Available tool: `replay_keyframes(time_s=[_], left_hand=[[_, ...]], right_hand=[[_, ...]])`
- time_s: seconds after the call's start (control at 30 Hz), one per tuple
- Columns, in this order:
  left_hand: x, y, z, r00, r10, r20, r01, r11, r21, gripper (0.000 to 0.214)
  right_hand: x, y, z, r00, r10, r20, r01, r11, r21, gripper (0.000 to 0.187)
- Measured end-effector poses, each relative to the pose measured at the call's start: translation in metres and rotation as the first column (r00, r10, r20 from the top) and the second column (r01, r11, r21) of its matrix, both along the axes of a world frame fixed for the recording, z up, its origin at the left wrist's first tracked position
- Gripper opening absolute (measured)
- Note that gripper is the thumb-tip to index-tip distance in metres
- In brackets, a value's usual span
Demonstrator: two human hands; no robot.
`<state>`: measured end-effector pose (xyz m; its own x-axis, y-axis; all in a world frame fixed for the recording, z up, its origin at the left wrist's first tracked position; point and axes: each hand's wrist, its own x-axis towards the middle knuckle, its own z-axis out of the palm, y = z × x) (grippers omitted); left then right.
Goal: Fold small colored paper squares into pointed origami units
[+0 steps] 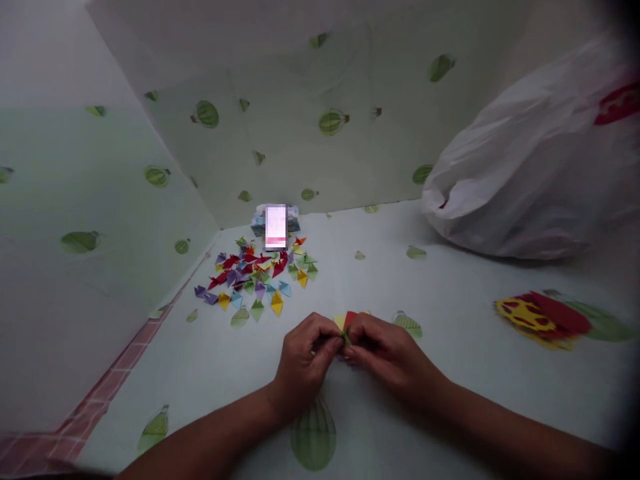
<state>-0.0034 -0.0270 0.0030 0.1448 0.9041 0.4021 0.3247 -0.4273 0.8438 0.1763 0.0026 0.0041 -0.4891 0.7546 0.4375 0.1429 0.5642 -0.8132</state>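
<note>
My left hand (311,350) and my right hand (383,347) meet over the near middle of the table, fingertips almost touching. Both pinch a small piece of green folded paper (346,337), mostly covered by my fingers. Just beyond my fingertips, pieces of yellow and red paper (351,319) show on the table, partly hidden by my right hand. Past my left hand lies a loose pile of small origami pieces (255,270) in red, purple, yellow, green, blue and orange.
Behind the pile, a bright-screened phone (276,227) leans against a tissue box (295,220). A large white plastic bag (520,167) stands at the back right. Red and yellow paper cut-outs (543,319) lie at the right. Walls with balloon prints (280,133) border the back and left.
</note>
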Motion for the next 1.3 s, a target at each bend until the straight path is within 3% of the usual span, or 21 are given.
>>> replay_keyframes(time_s=[0.1,0.17,0.4,0.67,0.93,1.3], left_hand=[[0.0005,-0.0006,0.0023,0.999,0.009,-0.039,-0.008,0.999,0.032,0.011],[0.0008,-0.0011,0.0033,0.998,0.012,-0.062,-0.009,0.999,0.053,0.012],[0.0004,-0.0016,0.0014,0.995,0.003,-0.098,0.003,0.998,0.062,0.012],[0.0008,-0.0013,0.0009,0.989,-0.003,-0.151,0.025,0.989,0.143,0.011],[-0.0005,0.0,0.0011,0.982,-0.009,-0.189,0.051,0.974,0.22,0.011],[0.0002,-0.0003,0.0024,0.984,-0.016,-0.177,0.051,0.979,0.197,0.011]], right_hand=[[-0.0003,-0.0004,-0.0008,1.0,-0.002,-0.016,0.005,0.99,0.144,0.018],[0.0002,-0.0003,0.0001,1.0,0.009,-0.017,-0.006,0.987,0.163,0.019],[0.0031,-0.0012,0.0054,1.0,0.023,0.002,-0.023,0.998,0.062,0.022],[0.0032,-0.0021,0.0073,0.999,-0.024,0.038,0.023,0.999,0.04,0.022],[0.0029,-0.002,0.0068,0.999,0.029,0.019,-0.025,0.982,-0.189,0.02],[0.0047,0.0002,0.0087,0.998,0.035,0.058,-0.023,0.981,-0.192,0.019]])
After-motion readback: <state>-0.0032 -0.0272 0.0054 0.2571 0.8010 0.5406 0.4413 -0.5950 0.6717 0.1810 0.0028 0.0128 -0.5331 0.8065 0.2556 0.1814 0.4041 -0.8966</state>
